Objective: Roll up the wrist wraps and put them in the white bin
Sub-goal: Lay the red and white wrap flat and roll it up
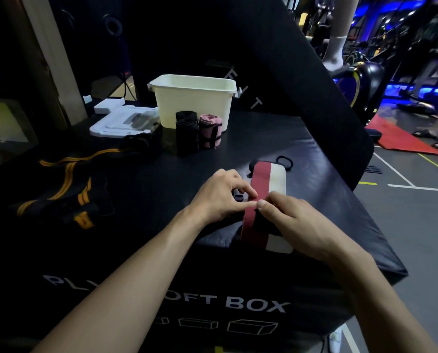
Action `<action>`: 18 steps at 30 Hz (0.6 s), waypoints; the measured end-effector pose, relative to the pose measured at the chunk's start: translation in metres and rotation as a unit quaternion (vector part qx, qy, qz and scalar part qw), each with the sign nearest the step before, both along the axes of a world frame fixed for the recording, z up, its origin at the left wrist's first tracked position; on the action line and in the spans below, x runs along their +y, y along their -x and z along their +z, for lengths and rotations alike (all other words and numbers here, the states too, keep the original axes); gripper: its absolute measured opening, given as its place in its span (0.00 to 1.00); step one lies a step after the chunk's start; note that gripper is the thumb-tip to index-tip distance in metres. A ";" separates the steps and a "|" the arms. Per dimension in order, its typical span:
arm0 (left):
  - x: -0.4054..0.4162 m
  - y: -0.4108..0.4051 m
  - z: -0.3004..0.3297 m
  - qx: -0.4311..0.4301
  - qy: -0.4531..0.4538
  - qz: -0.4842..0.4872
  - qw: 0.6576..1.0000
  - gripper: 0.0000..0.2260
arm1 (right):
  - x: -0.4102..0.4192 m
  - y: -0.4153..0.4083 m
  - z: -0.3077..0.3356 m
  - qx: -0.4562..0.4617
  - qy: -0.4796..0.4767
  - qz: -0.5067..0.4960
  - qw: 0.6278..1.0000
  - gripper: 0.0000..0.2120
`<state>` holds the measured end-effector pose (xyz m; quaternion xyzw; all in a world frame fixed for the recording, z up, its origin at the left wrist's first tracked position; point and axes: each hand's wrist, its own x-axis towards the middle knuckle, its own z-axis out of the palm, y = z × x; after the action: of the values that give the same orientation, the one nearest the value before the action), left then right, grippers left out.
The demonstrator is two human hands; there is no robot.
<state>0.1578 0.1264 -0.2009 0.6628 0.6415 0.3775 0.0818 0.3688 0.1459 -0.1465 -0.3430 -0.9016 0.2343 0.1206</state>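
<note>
Far left, black wraps with yellow stripes (62, 189) are lying unrolled on the black box (141, 174), likely waiting their turn. Behind, a white tray (116, 123). Rolled black wraps (186, 135) and a rolled pink wrap (210, 131) are standing upright just in front of the white bin (192, 100), not yet inside, probably staged for dropping in together. Left hand (218, 197) is pinching the red-and-white wrap (269, 182) at its red edge, fingers curled, apparently steadying it. Right hand (291, 220) is clamping on the same wrap, thumb pressing the near fold, likely starting the roll. The strip is stretching away flat near the box's right edge, so it should roll forward evenly.
</note>
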 end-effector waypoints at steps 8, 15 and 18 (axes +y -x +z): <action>-0.006 0.001 0.002 -0.019 -0.005 -0.033 0.999 0.10 | 0.004 0.008 -0.002 -0.020 -0.032 -0.040 0.998 0.24; -0.009 -0.001 0.009 -0.029 0.004 -0.024 0.999 0.06 | -0.007 0.023 0.002 -0.004 -0.157 -0.071 0.985 0.06; -0.008 -0.001 0.008 -0.025 0.016 -0.023 0.999 0.09 | -0.017 0.025 0.002 0.064 -0.244 -0.072 0.965 0.01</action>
<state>0.1593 0.1180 -0.1927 0.6662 0.6301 0.3815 0.1170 0.3440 0.1284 -0.1444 -0.3511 -0.8949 0.0191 0.2748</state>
